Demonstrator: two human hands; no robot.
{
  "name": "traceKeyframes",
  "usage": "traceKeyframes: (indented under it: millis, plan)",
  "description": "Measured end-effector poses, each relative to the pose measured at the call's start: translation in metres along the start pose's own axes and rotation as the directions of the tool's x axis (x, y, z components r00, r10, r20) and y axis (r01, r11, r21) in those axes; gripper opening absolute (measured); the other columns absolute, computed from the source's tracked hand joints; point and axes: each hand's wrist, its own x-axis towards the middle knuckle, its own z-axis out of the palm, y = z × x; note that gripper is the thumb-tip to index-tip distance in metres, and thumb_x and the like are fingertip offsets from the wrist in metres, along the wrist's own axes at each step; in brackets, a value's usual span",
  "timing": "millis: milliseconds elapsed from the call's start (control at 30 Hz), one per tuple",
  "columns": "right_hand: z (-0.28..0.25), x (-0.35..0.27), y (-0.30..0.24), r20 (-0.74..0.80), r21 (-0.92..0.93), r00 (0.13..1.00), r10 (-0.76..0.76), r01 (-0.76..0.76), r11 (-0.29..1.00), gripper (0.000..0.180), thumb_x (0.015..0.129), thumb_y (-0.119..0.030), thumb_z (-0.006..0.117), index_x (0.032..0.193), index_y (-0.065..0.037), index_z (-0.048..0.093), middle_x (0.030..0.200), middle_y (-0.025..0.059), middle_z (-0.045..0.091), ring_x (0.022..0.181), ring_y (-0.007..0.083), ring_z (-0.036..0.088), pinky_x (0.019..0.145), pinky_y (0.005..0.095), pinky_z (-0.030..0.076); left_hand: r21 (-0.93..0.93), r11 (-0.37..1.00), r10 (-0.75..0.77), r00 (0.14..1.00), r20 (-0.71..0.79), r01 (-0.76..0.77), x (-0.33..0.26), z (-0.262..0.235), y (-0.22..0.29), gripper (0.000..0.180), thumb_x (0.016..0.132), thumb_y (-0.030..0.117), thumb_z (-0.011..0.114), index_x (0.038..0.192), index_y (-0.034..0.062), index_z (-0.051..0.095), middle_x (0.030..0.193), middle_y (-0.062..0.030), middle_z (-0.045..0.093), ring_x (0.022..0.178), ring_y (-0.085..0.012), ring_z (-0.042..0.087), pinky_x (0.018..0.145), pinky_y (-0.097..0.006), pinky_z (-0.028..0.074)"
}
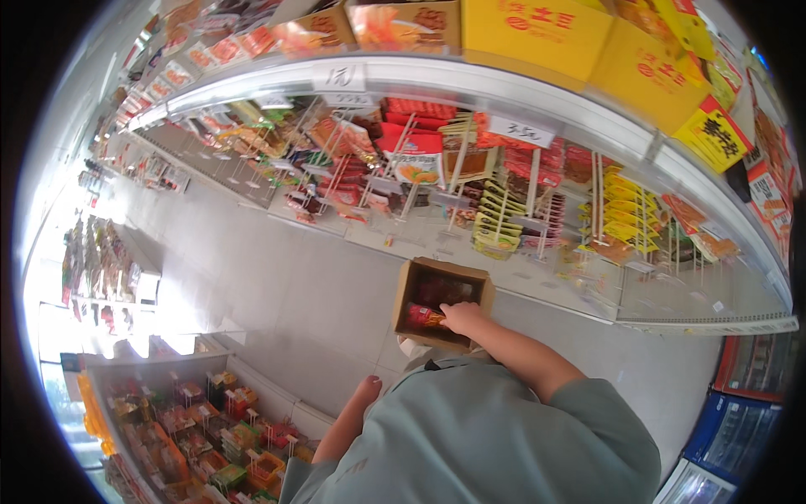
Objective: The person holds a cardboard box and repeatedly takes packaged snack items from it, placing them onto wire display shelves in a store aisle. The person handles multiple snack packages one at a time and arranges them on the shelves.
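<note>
Right hand (463, 319) pinches one red packet (422, 317) inside one cardboard box (403, 294)
Fingers seem nearly closed on its end, the packet not lifted clear; darker contents (445, 291) just ahead cannot be counted; lower left of the grip, one left hand (368, 390), hold unclear; farther ahead, one shelf unit (437, 70) with many hanging packets (495, 218)

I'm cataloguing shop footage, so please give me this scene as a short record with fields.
Right grip: inside the box, at a red packet; firmness of hold unclear
Left grip: low beside the body, apart from the box
Box: brown cardboard, open-topped
Ahead: hanging packets on a shelf unit
Above them: yellow cartons
Lower left: display bin of packaged goods
Floor: grey tiles
</note>
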Motion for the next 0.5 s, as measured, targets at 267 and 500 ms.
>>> traceKeyframes:
  millis: [267, 500]
  plan:
    - [-0.026, -0.013, 0.101, -0.476, 0.425, 0.839, 0.264, -0.043, 0.904, 0.030, 0.086, -0.022, 0.061, 0.111, -0.007, 0.063, 0.103, 0.0174, 0.066, 0.096, 0.0386, 0.061, 0.083, 0.0469, 0.051, -0.001, 1.000, -0.005, 1.000, 0.019, 0.005, 0.009, 0.024, 0.045, 0.045, 0.088, 0.034, 0.054, 0.121, 0.0046, 0.060, 0.114, -0.0249, 0.065, 0.112, -0.0413, 0.059, 0.096, -0.045, 0.047]
    - [-0.084, 0.017, 0.310, -0.570, 0.752, 0.478, 0.668, -0.024, 0.658, 0.039, 0.091, -0.021, 0.061, 0.123, -0.001, 0.054, 0.108, 0.0165, 0.067, 0.100, 0.0283, 0.065, 0.086, 0.0391, 0.051, -0.034, 0.999, 0.022, 0.998, 0.051, -0.020, -0.007, 0.053, 0.105, 0.046, 0.088, 0.035, 0.053, 0.124, 0.0069, 0.060, 0.115, -0.0234, 0.065, 0.112, -0.0394, 0.060, 0.097, -0.045, 0.047]
